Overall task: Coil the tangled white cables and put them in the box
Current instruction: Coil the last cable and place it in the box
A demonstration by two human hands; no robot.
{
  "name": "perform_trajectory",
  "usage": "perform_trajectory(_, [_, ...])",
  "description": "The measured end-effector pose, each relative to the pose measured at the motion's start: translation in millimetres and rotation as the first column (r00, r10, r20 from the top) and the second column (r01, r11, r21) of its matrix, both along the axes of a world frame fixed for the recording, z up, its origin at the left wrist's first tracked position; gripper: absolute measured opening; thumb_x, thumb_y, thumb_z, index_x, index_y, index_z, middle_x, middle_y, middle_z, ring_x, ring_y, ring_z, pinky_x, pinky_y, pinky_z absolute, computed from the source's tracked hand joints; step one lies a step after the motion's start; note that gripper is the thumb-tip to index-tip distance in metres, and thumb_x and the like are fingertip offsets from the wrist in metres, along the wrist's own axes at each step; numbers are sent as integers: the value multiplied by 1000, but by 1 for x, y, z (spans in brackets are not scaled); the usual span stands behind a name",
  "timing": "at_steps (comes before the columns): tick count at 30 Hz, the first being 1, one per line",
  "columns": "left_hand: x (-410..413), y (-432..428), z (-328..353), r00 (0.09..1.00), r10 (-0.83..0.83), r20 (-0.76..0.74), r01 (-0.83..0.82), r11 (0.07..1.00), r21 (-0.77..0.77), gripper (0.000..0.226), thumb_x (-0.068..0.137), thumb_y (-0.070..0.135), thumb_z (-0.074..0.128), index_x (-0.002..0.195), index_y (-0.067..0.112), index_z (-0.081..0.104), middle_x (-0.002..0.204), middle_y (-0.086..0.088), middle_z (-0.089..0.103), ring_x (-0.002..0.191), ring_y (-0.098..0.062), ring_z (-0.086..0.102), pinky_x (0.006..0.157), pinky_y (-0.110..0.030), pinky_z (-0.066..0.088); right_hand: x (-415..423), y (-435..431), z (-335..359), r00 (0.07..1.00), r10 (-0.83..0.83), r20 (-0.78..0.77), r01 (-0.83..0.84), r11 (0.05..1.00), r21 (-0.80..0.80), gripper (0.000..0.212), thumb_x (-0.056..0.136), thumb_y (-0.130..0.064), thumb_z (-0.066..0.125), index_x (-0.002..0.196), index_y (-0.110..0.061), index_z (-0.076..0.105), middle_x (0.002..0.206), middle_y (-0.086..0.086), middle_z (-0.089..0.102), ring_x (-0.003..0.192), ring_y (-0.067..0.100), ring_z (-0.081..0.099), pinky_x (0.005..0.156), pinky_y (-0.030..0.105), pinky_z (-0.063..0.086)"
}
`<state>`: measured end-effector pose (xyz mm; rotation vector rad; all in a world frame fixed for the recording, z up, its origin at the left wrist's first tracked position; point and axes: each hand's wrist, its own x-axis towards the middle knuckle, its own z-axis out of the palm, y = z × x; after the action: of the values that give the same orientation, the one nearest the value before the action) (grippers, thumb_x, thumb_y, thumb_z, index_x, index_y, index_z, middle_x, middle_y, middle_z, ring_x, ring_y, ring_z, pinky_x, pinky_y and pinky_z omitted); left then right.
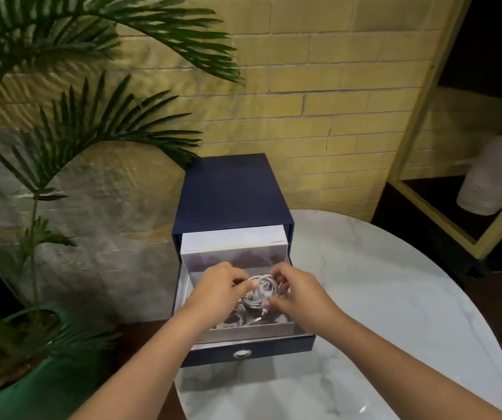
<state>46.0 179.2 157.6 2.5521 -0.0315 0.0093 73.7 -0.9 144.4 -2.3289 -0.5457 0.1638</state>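
Your left grip [217,291] is curled and pinches the white cables [258,294] at the left side of the bundle. Your right grip [296,294] is curled too. It holds the same bundle from the right, with the thumb low and the fingers on top. The cables make a round loop between both grips, just over the open drawer [252,328] of the dark blue box [231,189]. More white cable lies on the drawer floor under the loop. It is blurry there, so I think I see a plug, but I cannot be sure. The drawer sticks out toward you and has a round silver pull [242,353] on its front. The box stands at the left edge of the white marble tabletop [395,298]. A palm plant [61,122] in a green pot [31,386] stands to the left. A yellow brick wall [319,71] is behind the box.
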Motion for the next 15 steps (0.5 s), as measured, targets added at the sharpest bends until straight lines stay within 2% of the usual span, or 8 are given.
perform_trajectory(2, [2,4,-5,1000,0,-9,0,1000,-20,27,89,43,62,73,23,70,75,1,64,74,-14,58,68,-36,48,0,5,-5,999,-1,33,3,999,-53,43,76,-29,79,110,-25,54,94,-11,59,78,4,55,65,13,41])
perform_trajectory(5, [3,2,-12,1000,24,-17,-25,995,-98,11,83,40,70,87,30,67,78,10,65,73,-7,62,72,-35,54,-4,5,-6,990,5,141,28,973,-230,48,74,-38,78,113,-23,54,100,0,62,92,17,55,76,26,42])
perform_trajectory(8, [6,1,-17,1000,-17,16,17,1000,24,15,83,44,68,86,29,64,80,12,66,75,-3,60,68,-29,50,-6,4,-6,975,44,219,47,917,-396,52,75,-46,74,114,-19,54,101,4,61,99,22,52,83,30,38])
perform_trajectory(11, [12,1,-21,996,-75,42,70,990,121,21,84,47,66,84,26,63,81,11,65,78,-7,59,63,-27,43,-2,2,-15,957,116,267,19,891,-453,46,79,-49,68,113,-19,57,103,3,62,104,20,49,87,33,37])
perform_trajectory(15, [19,2,-31,992,-107,66,90,970,226,25,84,50,63,80,26,64,83,10,67,84,-13,59,69,-30,47,5,-2,-29,891,205,404,19,874,-486,24,83,-40,67,99,-22,70,93,-3,64,93,23,53,75,35,43])
